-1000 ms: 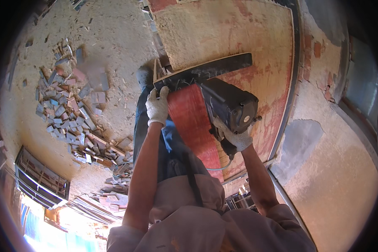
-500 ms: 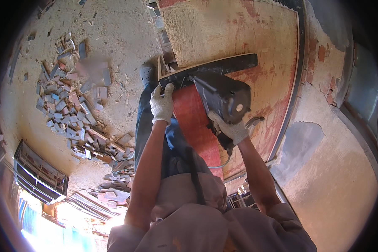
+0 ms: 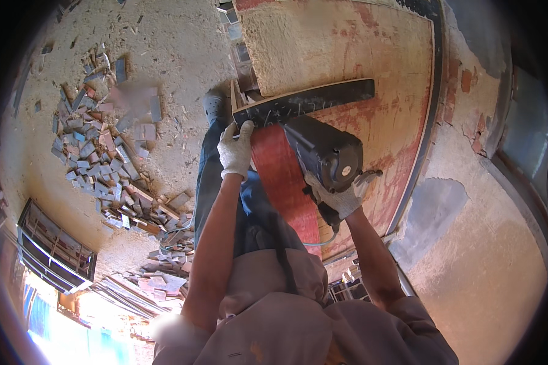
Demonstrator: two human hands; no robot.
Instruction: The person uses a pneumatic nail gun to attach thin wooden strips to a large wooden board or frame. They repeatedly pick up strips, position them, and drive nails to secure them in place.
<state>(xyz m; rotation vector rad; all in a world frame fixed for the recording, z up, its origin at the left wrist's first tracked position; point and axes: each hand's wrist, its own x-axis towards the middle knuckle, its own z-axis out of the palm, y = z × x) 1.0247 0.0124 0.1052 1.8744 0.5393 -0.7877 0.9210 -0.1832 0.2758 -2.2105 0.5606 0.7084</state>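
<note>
Gloved in white, my left hand (image 3: 234, 149) grips the left end of a dark curved board (image 3: 323, 100), thumb and fingers closed on its near edge. A light narrow wood strip (image 3: 233, 92) meets the board at that end. My right hand (image 3: 336, 196), also gloved, is wrapped round the handle of a black nail gun (image 3: 326, 146). A thin teal hose (image 3: 320, 244) runs from the gun's handle. The gun's front end is beside the near edge of the curved board; whether they touch I cannot tell. Beneath lies a red-faced panel (image 3: 281, 173).
A large, red-stained wooden sheet (image 3: 371, 52) spreads under the work. Off to the left, wood offcuts (image 3: 106, 170) are heaped on the dusty floor (image 3: 176, 55). A metal rack (image 3: 55, 249) stands at lower left. On the right rises a patched plaster wall (image 3: 469, 255).
The nail gun has shifted slightly back toward me, off the curved board, so more of the board's dark face shows. My left hand keeps its grip almost in place.
</note>
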